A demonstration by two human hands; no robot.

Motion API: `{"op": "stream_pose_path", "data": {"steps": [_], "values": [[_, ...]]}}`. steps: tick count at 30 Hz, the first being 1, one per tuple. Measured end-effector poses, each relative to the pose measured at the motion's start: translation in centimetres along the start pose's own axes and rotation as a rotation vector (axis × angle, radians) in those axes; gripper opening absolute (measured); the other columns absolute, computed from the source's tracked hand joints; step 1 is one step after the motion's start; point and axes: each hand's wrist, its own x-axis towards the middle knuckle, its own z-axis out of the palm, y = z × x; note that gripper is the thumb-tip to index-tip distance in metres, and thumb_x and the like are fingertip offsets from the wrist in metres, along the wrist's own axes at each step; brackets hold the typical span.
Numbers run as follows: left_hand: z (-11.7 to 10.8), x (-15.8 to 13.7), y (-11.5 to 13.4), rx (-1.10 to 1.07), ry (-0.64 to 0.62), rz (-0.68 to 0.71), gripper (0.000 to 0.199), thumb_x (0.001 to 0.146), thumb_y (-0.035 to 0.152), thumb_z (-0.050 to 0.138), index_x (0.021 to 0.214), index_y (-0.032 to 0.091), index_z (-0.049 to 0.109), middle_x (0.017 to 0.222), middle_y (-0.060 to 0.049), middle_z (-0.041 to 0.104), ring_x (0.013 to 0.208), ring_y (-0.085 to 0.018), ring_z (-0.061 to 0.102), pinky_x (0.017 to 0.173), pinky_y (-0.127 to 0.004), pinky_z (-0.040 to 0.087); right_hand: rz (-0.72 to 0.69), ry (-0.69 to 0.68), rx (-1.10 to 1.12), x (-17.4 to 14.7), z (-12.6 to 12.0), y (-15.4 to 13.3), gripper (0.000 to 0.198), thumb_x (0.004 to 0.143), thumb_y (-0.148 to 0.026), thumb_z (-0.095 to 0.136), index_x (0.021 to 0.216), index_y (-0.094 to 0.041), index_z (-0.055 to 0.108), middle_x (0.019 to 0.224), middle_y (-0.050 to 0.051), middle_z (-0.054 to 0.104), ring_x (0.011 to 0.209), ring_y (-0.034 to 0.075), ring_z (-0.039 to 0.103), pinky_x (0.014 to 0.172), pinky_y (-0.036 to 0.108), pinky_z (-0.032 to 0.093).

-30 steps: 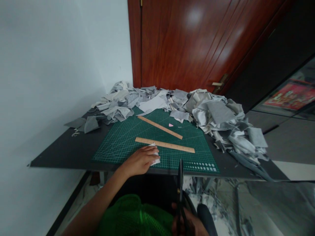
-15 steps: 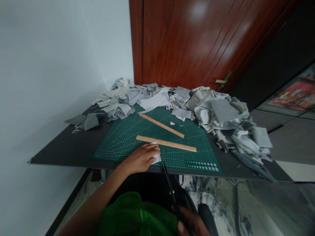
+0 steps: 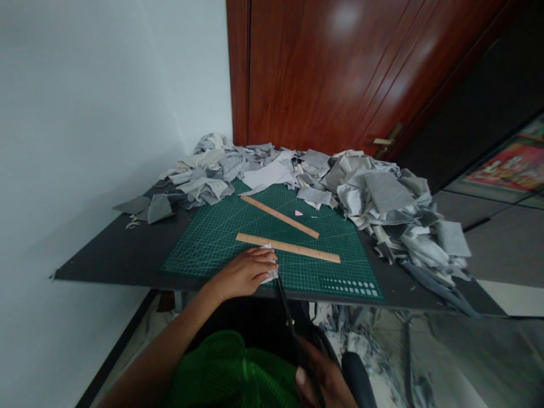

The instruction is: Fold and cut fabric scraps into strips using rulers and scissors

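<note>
Beneath my left hand (image 3: 246,273) lies a small piece of white cloth (image 3: 271,276), near the front edge of the green cutting mat (image 3: 191,252). The fingers are together over the cloth and hide most of it. My right hand (image 3: 325,377), low in the view, is closed around the handles of black scissors (image 3: 285,309). Their blades point up and left, with the tip at the cloth's lower right edge. Whether the tip touches the cloth, I cannot tell. Just beyond my left hand a wooden ruler (image 3: 297,249) lies across the mat.
A second wooden ruler (image 3: 280,216) lies slanted farther back, near a small pink piece (image 3: 298,213). Heaped grey and white cloth scraps (image 3: 382,192) line the back and right of the dark table (image 3: 110,266). Behind stands a brown door (image 3: 314,73); more scraps (image 3: 361,345) lie on the floor.
My right hand has moved the scissors up and left, bringing the tip to the cloth's edge. My left hand stays almost still on the cloth.
</note>
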Motion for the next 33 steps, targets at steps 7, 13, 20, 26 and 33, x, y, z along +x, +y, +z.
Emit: {"op": "stream_pose_path", "data": {"steps": [7,13,20,26,33], "values": [[-0.1,0.1,0.3,-0.015,-0.013,-0.048,0.032,0.098,0.017,0.059,0.129,0.026,0.064,0.135,-0.005,0.067,0.136,-0.025,0.055,0.119,-0.045,0.04,0.051,-0.057,0.061,0.6,-0.2,0.9,0.078,0.071,-0.077,0.078,0.127,-0.024,0.067,0.075,0.005,0.071,0.069,0.024,0.07,0.067,0.039,0.061],[0.2,-0.1,-0.1,0.003,-0.026,-0.067,0.037,0.097,0.017,0.062,0.132,0.025,0.063,0.141,-0.006,0.064,0.139,-0.024,0.053,0.12,-0.045,0.039,0.024,-0.063,0.053,0.9,-0.4,1.2,0.075,0.075,-0.075,0.076,0.129,-0.023,0.066,0.072,0.004,0.07,0.056,0.019,0.064,0.056,0.032,0.056],[0.6,-0.5,-0.3,0.022,-0.041,-0.156,0.046,0.096,0.021,0.063,0.141,0.025,0.057,0.148,-0.009,0.059,0.142,-0.026,0.05,0.121,-0.047,0.038,-0.005,-0.036,0.019,1.4,-0.3,1.5,0.078,0.072,-0.074,0.078,0.13,-0.023,0.068,0.067,0.003,0.069,0.063,0.023,0.068,0.063,0.035,0.059],[0.5,-0.5,-0.1,0.019,-0.045,-0.167,0.047,0.096,0.022,0.062,0.143,0.026,0.054,0.148,-0.007,0.059,0.142,-0.025,0.05,0.122,-0.045,0.037,0.001,-0.028,-0.016,1.1,-0.7,1.5,0.075,0.075,-0.069,0.079,0.133,-0.023,0.067,0.071,0.004,0.071,0.064,0.022,0.068,0.066,0.034,0.059],[0.7,-0.6,-0.2,0.002,-0.011,-0.147,0.047,0.096,0.022,0.062,0.143,0.024,0.053,0.147,-0.009,0.06,0.14,-0.027,0.052,0.119,-0.046,0.039,-0.008,-0.055,-0.054,1.1,-0.8,0.7,0.071,0.077,-0.065,0.08,0.131,-0.021,0.068,0.067,0.004,0.069,0.066,0.024,0.07,0.066,0.036,0.059]]}}
